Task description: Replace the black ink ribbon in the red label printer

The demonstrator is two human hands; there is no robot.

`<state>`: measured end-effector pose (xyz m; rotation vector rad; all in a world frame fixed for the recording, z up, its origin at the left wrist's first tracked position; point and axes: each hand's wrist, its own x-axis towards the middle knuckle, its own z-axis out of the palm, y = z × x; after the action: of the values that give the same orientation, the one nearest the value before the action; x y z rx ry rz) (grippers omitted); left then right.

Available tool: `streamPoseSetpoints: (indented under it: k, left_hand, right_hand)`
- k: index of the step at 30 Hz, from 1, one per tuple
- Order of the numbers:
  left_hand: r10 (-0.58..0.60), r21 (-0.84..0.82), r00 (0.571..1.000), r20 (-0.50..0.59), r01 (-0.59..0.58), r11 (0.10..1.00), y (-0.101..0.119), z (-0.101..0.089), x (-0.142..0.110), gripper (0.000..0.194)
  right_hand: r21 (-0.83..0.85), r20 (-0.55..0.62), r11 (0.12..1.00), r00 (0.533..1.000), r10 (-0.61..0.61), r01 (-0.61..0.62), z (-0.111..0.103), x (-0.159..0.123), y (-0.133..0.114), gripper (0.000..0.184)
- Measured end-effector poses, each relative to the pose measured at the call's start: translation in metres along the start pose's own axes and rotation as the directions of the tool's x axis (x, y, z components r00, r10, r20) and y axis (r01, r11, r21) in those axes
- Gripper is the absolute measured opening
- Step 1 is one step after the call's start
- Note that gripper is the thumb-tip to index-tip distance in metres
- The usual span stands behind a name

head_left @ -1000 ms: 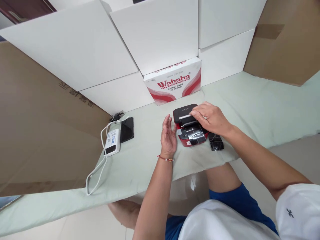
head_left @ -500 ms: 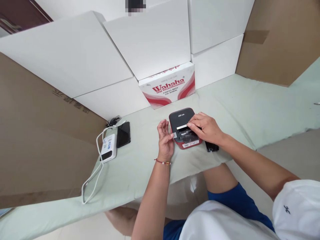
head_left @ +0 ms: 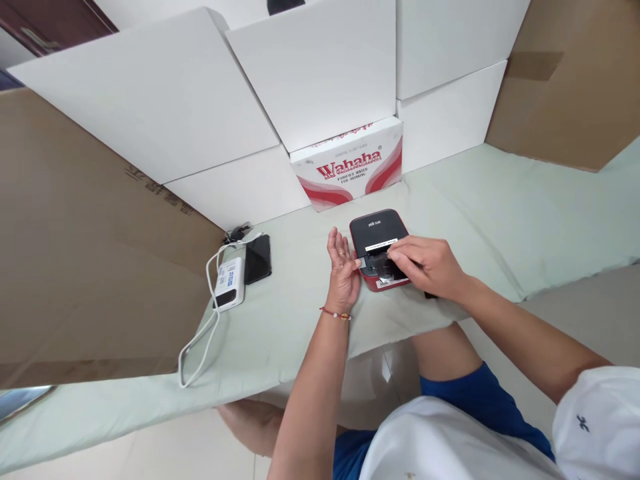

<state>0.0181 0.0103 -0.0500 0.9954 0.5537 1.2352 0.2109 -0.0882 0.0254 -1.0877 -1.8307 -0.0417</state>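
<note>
A small red and black label printer [head_left: 377, 230] sits on the pale green cloth [head_left: 500, 207], with a white label strip [head_left: 381, 245] showing at its slot. My left hand [head_left: 343, 273] stands upright at the printer's left side, fingers stretched up and the thumb touching its edge. My right hand [head_left: 427, 267] reaches in from the right. Its fingers are curled together on the printer's glossy front part and hide what lies beneath them.
A white power bank [head_left: 230, 291] with a looping white cable [head_left: 200, 340] and a black phone [head_left: 257, 259] lie to the left. A red and white Wahaha box [head_left: 350, 163] and stacked white boxes [head_left: 310, 73] stand behind. Brown cardboard [head_left: 75, 267] walls the left side.
My right hand has slid from the printer's black top down to its front part. My left thumb has come against the printer's left edge. The black object beside the printer is now almost hidden.
</note>
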Motion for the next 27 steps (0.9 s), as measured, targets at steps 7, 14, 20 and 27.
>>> streamPoseSetpoints:
  k: [7,14,20,27]
  left_hand:
    - [0.019,0.081,1.000,-0.006,-0.019,0.997,0.001,0.003,-0.002,0.091]
    - [0.006,0.111,1.000,-0.012,-0.005,0.994,-0.001,0.004,0.000,0.100]
    - [0.002,0.102,1.000,0.019,-0.004,0.995,-0.008,-0.003,0.006,0.097]
    - [0.027,0.059,0.999,0.045,-0.030,0.998,-0.006,-0.004,0.004,0.094]
  right_hand:
    - [-0.177,0.219,0.969,0.953,0.210,-0.173,-0.010,0.048,-0.012,0.053]
    - [-0.667,0.549,0.729,0.560,0.621,-0.154,0.004,0.102,0.003,0.034]
    - [-0.665,0.700,0.747,0.334,0.631,-0.016,0.033,0.125,0.016,0.038]
    - [-0.642,0.624,0.763,0.529,0.575,-0.072,-0.007,0.118,-0.006,0.036]
